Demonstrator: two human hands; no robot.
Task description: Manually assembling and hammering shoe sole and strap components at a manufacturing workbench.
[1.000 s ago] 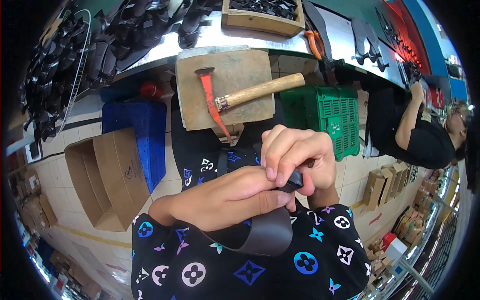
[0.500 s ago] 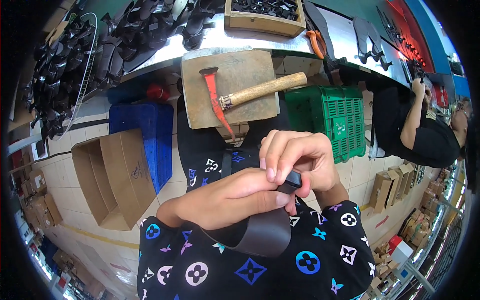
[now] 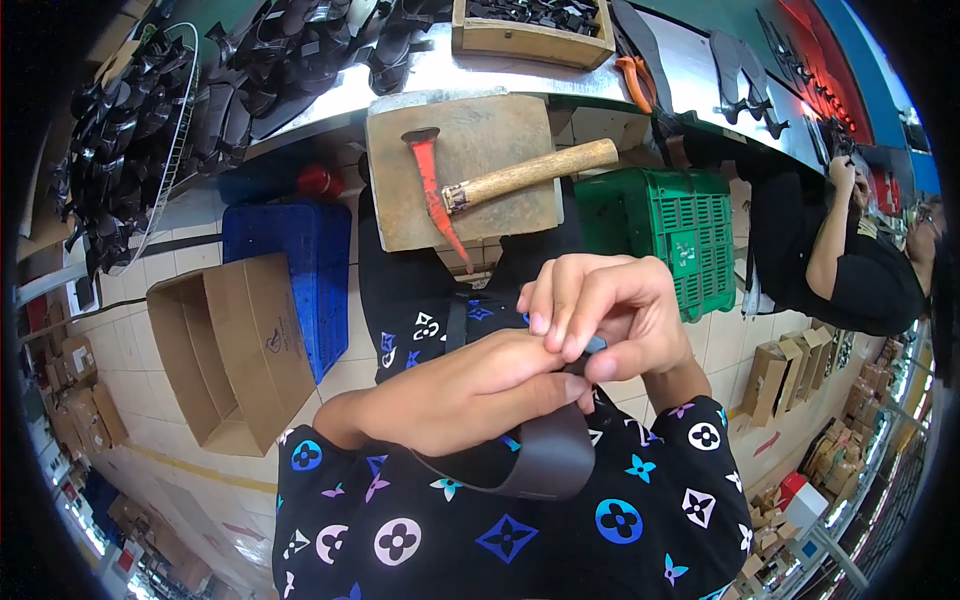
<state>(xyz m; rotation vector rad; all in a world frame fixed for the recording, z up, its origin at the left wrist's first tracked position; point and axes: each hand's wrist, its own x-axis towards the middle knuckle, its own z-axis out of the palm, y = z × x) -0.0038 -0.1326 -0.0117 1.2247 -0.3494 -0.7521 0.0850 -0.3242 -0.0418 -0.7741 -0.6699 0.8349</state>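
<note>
Close to my chest, my left hand (image 3: 465, 395) is wrapped round a dark shoe (image 3: 548, 458), whose wide, smooth band curves out below the hand. My right hand (image 3: 615, 320) pinches the shoe's small dark end, probably the heel, between thumb and fingers. The fingers hide most of that end, and I cannot make out whether a separate small piece is in the pinch. Beyond both hands, a hammer (image 3: 530, 180) with a red head and wooden handle lies on a worn board (image 3: 395, 215) at my knees.
A metal bench (image 3: 425, 75) runs across the far side, bearing dark shoes (image 3: 225, 120), a wooden box of small black parts (image 3: 530, 42) and orange-handled pliers (image 3: 634, 82). Left stand a cardboard box (image 3: 235, 350) and blue crate (image 3: 290, 240); right, a green crate (image 3: 690, 240) and a co-worker (image 3: 870, 270).
My right thumb and fingers have closed further over the shoe's small end, which shows less now. The shoe's band has shifted slightly right and up. The hammer stays on the board.
</note>
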